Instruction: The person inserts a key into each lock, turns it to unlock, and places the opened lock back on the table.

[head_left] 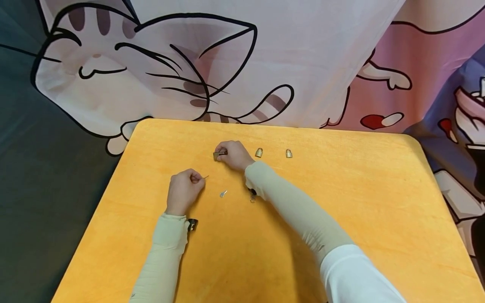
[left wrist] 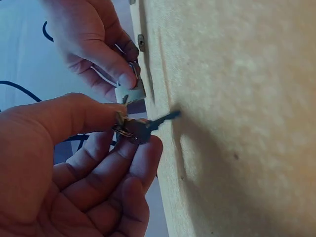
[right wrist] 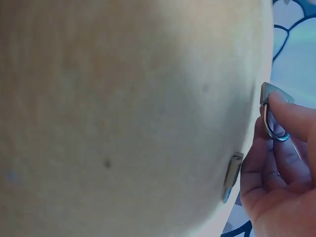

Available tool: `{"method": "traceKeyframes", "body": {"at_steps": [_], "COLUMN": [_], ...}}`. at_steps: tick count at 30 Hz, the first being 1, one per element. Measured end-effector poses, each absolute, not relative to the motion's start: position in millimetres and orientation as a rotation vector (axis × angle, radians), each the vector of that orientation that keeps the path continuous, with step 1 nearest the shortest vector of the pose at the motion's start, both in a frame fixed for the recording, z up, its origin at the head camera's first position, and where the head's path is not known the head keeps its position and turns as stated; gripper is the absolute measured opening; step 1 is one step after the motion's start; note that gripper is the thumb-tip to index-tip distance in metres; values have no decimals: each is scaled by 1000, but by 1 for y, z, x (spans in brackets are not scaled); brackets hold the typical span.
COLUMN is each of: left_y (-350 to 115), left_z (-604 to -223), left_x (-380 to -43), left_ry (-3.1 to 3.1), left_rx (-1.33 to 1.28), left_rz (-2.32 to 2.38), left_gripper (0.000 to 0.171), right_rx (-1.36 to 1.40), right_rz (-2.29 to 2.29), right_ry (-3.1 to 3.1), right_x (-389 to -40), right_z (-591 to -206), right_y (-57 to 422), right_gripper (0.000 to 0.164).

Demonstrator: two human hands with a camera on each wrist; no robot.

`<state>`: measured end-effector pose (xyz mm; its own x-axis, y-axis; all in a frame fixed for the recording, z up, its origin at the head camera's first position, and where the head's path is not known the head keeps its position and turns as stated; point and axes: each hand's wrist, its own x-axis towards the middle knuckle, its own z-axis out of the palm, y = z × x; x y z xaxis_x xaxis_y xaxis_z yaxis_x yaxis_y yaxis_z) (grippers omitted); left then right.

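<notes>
My left hand pinches a small bunch of keys on a ring between thumb and forefinger. One key blade sticks out to the side in the left wrist view, and another points up at the padlock. My right hand, farther from me over the table, grips a small brass padlock by its body and shackle. In the left wrist view the padlock's body lies just past the left thumb tip. Close to the right hand stands a second padlock.
A third padlock is farther right on the yellow table. A silver key lies between the forearms, and a small ring shows below the right wrist. A printed cloth hangs behind the table's far edge.
</notes>
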<state>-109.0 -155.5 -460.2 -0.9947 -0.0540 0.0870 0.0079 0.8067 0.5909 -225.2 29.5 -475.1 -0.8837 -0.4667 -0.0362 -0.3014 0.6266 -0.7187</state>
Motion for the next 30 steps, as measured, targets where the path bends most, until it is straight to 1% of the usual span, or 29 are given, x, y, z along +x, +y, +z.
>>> {"method": "traceKeyframes", "body": {"at_steps": [6,20,30], "left_y": [-152,-130,-113], "left_z": [-459,-450,-441], "left_x": [-110,-112,-116], "left_ry": [-2879,-2804,-2741], "left_rx": [104,183,143], "left_rz": [-1032,-1217,-1295], "left_gripper": [9,13,13], "right_rx": [-593,-478,-364], "right_rz": [-1210,-1401,-1565], "right_ry": [2583,2544,2469], "right_x": [-213,-196,-180], "right_z": [-469,-464,-446], "right_y": [41,73,83], "right_gripper": [20,19,20]}}
